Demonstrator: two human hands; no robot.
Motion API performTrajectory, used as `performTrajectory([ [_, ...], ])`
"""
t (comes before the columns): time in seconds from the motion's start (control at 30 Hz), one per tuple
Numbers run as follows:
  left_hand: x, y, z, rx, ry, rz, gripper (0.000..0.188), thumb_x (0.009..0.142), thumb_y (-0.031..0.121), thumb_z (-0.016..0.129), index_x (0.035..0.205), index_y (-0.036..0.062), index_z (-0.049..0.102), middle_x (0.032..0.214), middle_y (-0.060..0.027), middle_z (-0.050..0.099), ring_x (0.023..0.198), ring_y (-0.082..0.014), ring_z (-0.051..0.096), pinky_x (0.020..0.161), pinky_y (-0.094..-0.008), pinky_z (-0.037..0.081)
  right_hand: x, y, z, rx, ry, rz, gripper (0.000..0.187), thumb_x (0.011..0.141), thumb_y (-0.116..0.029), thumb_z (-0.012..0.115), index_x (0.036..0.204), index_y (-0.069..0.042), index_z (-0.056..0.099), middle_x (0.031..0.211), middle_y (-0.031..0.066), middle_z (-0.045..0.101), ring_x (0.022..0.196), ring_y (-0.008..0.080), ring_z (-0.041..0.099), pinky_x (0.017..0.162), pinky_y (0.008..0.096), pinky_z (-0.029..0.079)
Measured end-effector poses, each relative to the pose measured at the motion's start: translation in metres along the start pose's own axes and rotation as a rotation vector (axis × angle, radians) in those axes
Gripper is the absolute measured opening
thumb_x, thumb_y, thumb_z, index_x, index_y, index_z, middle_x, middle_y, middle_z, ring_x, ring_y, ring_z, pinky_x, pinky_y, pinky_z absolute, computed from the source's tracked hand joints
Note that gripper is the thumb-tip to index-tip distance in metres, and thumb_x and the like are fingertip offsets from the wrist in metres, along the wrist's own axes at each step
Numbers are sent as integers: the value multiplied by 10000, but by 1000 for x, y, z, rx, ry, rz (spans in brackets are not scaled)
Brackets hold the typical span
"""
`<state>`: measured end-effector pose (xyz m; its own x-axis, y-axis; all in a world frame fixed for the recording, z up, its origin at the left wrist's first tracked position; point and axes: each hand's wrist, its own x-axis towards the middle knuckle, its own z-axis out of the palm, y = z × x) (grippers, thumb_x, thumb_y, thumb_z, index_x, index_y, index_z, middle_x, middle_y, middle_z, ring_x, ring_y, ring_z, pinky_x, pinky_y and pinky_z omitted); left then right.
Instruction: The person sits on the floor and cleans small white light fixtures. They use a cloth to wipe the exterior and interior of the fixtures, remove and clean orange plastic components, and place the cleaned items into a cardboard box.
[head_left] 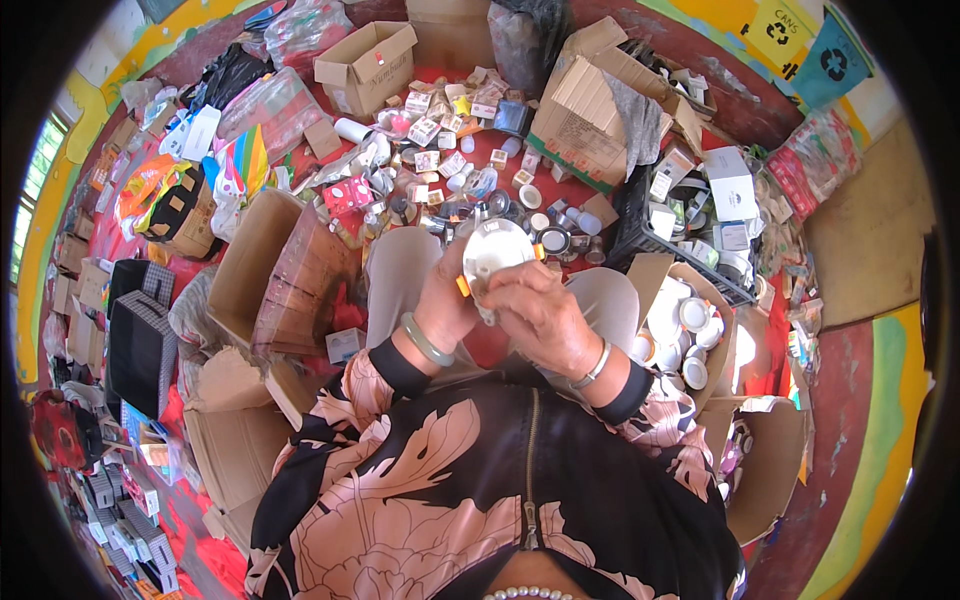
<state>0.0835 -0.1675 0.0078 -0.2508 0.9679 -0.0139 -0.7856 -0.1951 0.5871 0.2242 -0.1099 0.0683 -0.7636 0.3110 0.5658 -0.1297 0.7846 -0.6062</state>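
Observation:
In front of my knees I hold a round white recessed downlight [496, 243] with orange clips at its edge. My left hand [450, 298] is closed round its left side. The fingers of my right hand [545, 312] are pinched together at its lower edge, partly covering it; what exactly lies between those fingertips is too small to make out. Beyond the light, a heap of small boxes and round lamp parts [470, 180] spreads over the red floor. On my right stands a cardboard box of similar white lights [690, 318].
A black crate [640, 247] full of mixed parts stands at the right. Opened cardboard boxes [366, 66] [590, 125] rise at the back. Another open carton [285, 270] is by my left knee. Black baskets [140, 350] stand farther left.

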Motion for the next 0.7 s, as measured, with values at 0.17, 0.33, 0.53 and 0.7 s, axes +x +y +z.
performTrajectory([
  [0.17,2,9,-10,-187,68,-41,361,929,200,401,1211,-15,468,1171,-135,553,1078,-259,551,933,-419,449,-20,23,-34,-558,-203,-63,166,631,-19,558,795,-35,577,936,106,572,849,281,547,761,346,470],
  [0.33,-1,14,-14,-326,-147,-54,350,912,158,436,1213,-18,462,1179,-145,544,1092,-270,542,932,-427,449,2,6,-76,-622,288,56,204,632,64,574,818,-15,603,880,98,580,787,269,549,715,341,463],
  [0.53,-9,13,17,189,-174,42,368,871,134,533,1208,10,455,1148,-108,544,1032,-210,554,876,-322,449,28,-20,-49,-291,142,-262,262,624,51,618,877,-16,609,944,104,580,866,267,561,744,328,479],
  [0.7,-10,6,0,819,-58,322,466,848,227,585,1225,-2,436,1139,-138,542,1043,-224,543,882,-307,427,10,4,-26,-292,74,-113,180,648,29,592,823,-11,577,951,120,563,858,296,543,746,348,467],
])
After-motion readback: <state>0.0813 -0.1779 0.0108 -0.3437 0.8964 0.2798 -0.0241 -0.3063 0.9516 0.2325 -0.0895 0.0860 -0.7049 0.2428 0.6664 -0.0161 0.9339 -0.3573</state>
